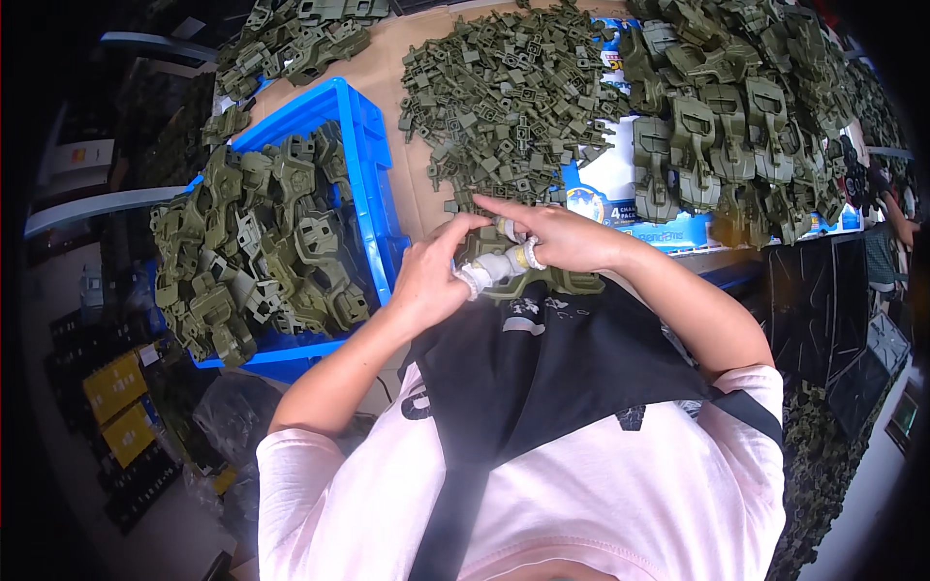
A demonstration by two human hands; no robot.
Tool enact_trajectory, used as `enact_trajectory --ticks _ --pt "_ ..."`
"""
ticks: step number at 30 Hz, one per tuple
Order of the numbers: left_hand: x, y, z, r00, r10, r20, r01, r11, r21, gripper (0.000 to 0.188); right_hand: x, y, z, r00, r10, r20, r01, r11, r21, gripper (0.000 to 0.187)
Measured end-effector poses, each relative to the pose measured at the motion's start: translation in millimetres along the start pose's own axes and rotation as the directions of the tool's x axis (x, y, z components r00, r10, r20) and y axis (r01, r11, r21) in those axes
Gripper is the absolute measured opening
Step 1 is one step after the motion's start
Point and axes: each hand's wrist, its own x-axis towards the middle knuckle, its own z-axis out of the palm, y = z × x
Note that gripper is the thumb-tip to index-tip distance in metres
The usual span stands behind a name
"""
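At the front of the table, against my black apron, both hands work around an olive-green moulded plastic part (581, 284). My left hand (426, 276) is closed on its left side, the index finger bent over the top. From the other side my right hand (572, 237) grips it, with a finger stretched toward the left fingertips. Whitish wraps cover some fingers and hide much of the part. Just beyond the fingertips lies the near edge of a pile of small olive-green plastic pieces (513, 92). Whether a small piece is pinched between the fingers cannot be made out.
A blue crate (363, 145) heaped with larger green vehicle-like parts (281, 223) stands at my left. More large green parts (717, 126) are stacked at the right on printed cardboard (605, 179). Another heap (310, 39) lies far left. A person (886, 247) shows at the far right.
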Motion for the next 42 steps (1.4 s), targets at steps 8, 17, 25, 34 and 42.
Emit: enact_trajectory --ticks 8,17,25,34,42 --pt "6 -5 5 0.999 -0.021 0.024 0.026 0.968 -0.248 0.047 10 13 -6 0.999 -0.041 0.009 0.042 0.999 -0.025 0.063" --pt "17 -9 -9 0.96 0.205 -0.191 -0.266 0.879 -0.395 0.116 -7 -22 -43 0.922 -0.1 -0.374 0.28 0.84 0.465 0.081" --pt "25 22 2 0.97 0.244 0.008 -0.221 0.892 -0.394 0.061 -68 -46 -46 0.844 -0.342 -0.413 0.235 0.928 -0.288 0.075" --pt "25 37 -19 0.952 0.302 -0.059 -0.307 0.931 -0.196 0.096 -117 6 -9 0.623 -0.108 -0.775 0.219 0.975 0.04 0.07" --pt "17 24 0 0.99 0.139 -0.038 -0.142 0.884 -0.445 0.077 -135 18 12 0.627 -0.091 -0.774 0.372 0.907 0.195 0.057"
